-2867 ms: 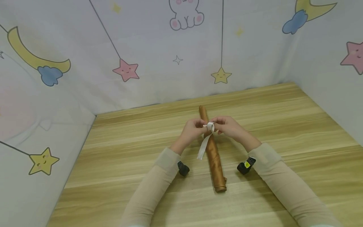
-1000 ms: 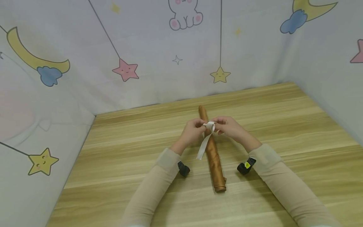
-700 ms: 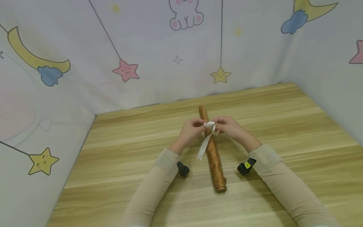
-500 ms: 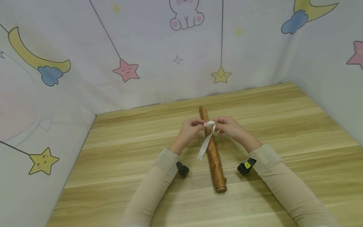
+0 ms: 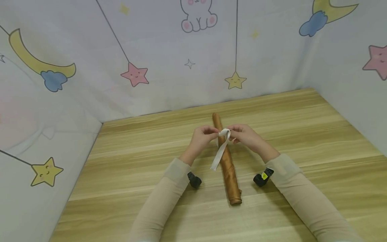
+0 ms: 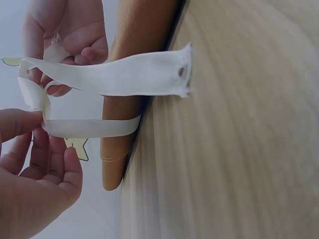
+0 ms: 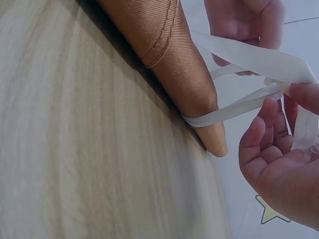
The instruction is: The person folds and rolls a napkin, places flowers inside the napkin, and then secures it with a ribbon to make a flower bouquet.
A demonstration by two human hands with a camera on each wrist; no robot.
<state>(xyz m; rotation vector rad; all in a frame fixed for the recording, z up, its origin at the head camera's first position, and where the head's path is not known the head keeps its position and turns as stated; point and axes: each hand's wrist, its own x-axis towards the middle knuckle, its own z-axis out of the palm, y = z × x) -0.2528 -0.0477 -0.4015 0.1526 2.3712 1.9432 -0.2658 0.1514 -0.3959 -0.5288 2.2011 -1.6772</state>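
Observation:
A long roll of brown satiny cloth (image 5: 231,178) lies on the table, pointing away from me and narrowing at its far end. A white ribbon (image 5: 219,157) passes around it; in the left wrist view the ribbon (image 6: 124,74) has a frayed loose end. My left hand (image 5: 202,137) pinches the ribbon between thumb and fingertips, left of the roll. On the other side, my right hand (image 5: 246,137) also pinches ribbon, with a loop arching between both hands. In the right wrist view, the right hand (image 7: 284,164) holds ribbon lifted off the roll; its fingers partly hide the crossing.
The wood-grain table (image 5: 136,168) reaches to a pale cloth backdrop (image 5: 163,80) printed with stars and moons. Small black cameras (image 5: 194,180) sit at both wrists, close to the tabletop beside the roll.
The ribbon between my hands has opened from a small curled loop into a wider arch. My left hand has shifted very slightly left; the right hand and the roll stay put.

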